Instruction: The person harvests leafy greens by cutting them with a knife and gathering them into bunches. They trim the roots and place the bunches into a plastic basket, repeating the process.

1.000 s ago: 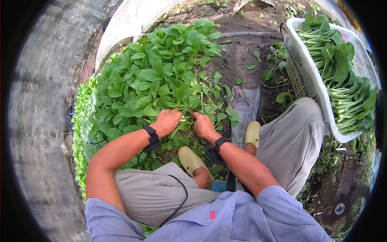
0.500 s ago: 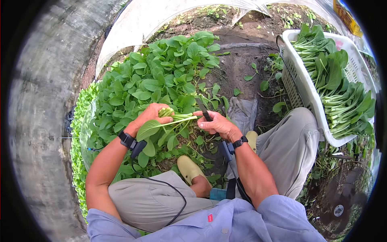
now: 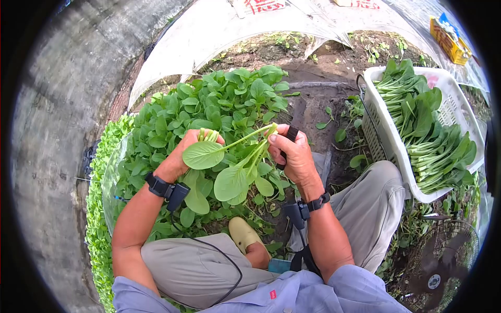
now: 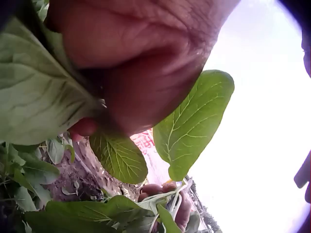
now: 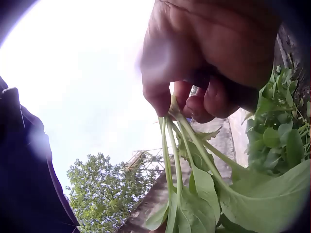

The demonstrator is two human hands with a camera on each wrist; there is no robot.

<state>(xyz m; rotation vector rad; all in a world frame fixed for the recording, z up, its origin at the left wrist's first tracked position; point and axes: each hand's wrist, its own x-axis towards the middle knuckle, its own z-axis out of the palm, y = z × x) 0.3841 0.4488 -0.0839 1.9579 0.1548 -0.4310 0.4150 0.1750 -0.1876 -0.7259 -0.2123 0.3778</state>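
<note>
My left hand (image 3: 178, 157) grips a bunch of leafy greens, its pale cut stems (image 3: 209, 135) showing above the fingers. Thumb and fingertips of my right hand (image 3: 299, 160) pinch another leafy green (image 3: 231, 182) by its stem base, its leaves hanging towards the left hand. In the right wrist view several stems (image 5: 177, 155) fan out below that pinch. A dark, flat knife-like tool (image 3: 288, 145) is also held in the right hand, mostly hidden by the fingers. Both hands are above the bed of growing greens (image 3: 219, 104).
To the right stands a white plastic basket (image 3: 373, 125), with cut greens (image 3: 436, 151) laid in rows. A black fan (image 3: 434, 281) is at the lower right. White plastic sheeting (image 3: 250, 34) covers ground at the back, near a yellow box (image 3: 453, 47). Below the hands is a yellow clog (image 3: 242, 232).
Both hands were low among the plants, then rose with cut greens. The right hand now lifts one plant by its base, and its leaves have swung down. The view has tilted upward.
</note>
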